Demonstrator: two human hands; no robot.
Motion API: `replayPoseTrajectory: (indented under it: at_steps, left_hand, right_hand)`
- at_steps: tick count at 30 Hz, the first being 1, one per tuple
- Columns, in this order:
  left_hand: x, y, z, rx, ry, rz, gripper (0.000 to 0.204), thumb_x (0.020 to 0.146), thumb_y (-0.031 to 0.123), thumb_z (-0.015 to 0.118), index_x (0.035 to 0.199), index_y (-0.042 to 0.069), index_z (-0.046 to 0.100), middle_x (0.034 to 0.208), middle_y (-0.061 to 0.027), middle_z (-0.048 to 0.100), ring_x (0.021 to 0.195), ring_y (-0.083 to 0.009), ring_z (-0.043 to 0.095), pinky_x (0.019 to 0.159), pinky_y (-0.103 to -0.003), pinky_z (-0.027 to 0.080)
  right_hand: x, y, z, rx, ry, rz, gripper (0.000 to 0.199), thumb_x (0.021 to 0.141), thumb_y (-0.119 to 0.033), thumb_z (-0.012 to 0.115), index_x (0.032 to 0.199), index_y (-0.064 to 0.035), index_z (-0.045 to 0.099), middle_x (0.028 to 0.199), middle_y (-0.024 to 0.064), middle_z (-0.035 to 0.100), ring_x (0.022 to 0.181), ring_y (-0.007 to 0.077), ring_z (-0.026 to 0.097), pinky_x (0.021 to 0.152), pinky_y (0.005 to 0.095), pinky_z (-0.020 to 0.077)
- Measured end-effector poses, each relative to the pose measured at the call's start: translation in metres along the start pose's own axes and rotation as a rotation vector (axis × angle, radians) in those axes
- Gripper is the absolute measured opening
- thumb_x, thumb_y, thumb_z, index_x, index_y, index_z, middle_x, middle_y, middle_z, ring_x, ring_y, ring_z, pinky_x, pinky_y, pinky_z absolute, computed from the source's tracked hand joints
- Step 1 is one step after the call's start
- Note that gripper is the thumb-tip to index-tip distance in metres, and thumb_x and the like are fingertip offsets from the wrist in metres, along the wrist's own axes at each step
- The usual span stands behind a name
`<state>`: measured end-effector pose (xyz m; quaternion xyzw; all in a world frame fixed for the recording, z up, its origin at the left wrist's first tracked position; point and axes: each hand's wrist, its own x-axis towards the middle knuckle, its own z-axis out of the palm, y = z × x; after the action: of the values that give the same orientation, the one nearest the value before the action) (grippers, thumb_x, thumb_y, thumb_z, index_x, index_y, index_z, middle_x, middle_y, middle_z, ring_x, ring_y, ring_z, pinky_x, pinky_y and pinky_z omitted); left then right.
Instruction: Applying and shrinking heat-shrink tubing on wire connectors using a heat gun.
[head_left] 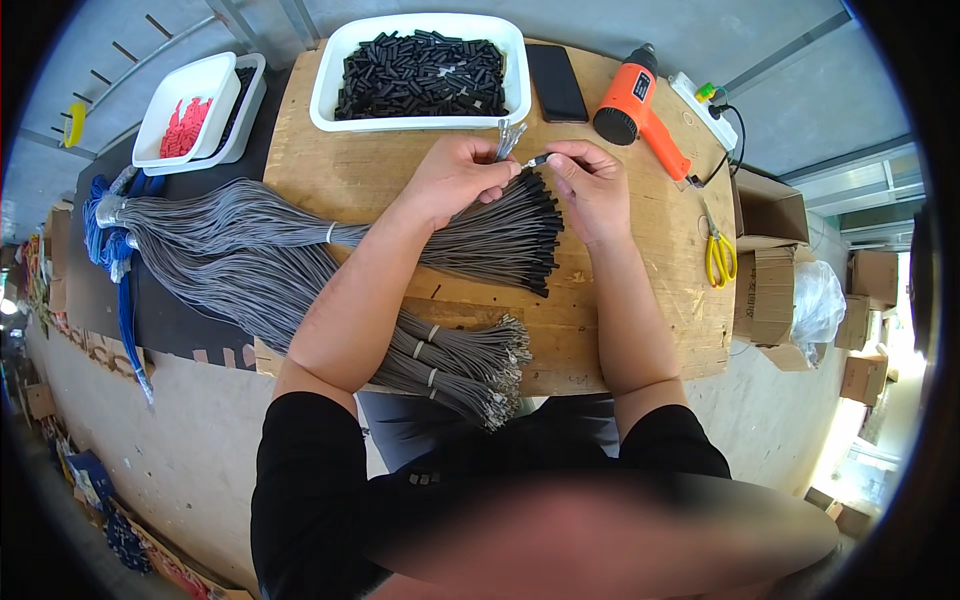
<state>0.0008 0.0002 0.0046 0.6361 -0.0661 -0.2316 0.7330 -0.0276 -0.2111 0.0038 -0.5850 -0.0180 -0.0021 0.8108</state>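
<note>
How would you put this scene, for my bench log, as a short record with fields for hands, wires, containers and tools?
Left hand: holding silver-tipped wires
Right hand: pinching a black piece
Upper bundle: gray, black-tipped
Lower bundles: gray, silvery ends
Large bin: white, black pieces
Left tray: white, red pieces
Tools: orange heat gun, yellow-handled scissors

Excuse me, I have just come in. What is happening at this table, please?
The left hand pinches some wires; the right hand holds a black sleeve at a metal tip. On the table, one grey bundle has black ends, and the nearer bundles show bare metal ends. The tub of black pieces and the heat gun are beyond the hands, untouched.
</note>
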Motion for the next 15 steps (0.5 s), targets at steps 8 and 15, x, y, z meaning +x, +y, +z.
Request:
replayPoseTrajectory:
  at_steps: [8, 15]
  left_hand:
    - [-0.0012, 0.0007, 0.0018, 0.013, 0.0, 0.007, 0.018, 0.091, 0.013, 0.074, 0.098, -0.003, 0.072, 0.077, 0.0, 0.065, 0.068, -0.0069, 0.058, 0.061, -0.022, 0.048]
    - [-0.0019, 0.002, 0.0033, 0.004, 0.012, 0.002, 0.017, 0.091, 0.012, 0.074, 0.098, -0.003, 0.072, 0.078, -0.0001, 0.065, 0.068, -0.0066, 0.058, 0.061, -0.022, 0.049]
  right_hand:
    - [0.001, 0.0028, 0.003, 0.037, 0.026, 0.027, 0.012, 0.094, 0.0, 0.07, 0.105, 0.0033, 0.071, 0.078, -0.0001, 0.063, 0.06, 0.0046, 0.044, 0.053, 0.0205, 0.0327]
    - [0.0013, 0.0059, 0.0013, 0.04, -0.001, 0.032, 0.011, 0.094, -0.001, 0.071, 0.104, 0.0027, 0.071, 0.081, 0.0018, 0.066, 0.059, 0.0042, 0.044, 0.052, 0.0206, 0.0314]
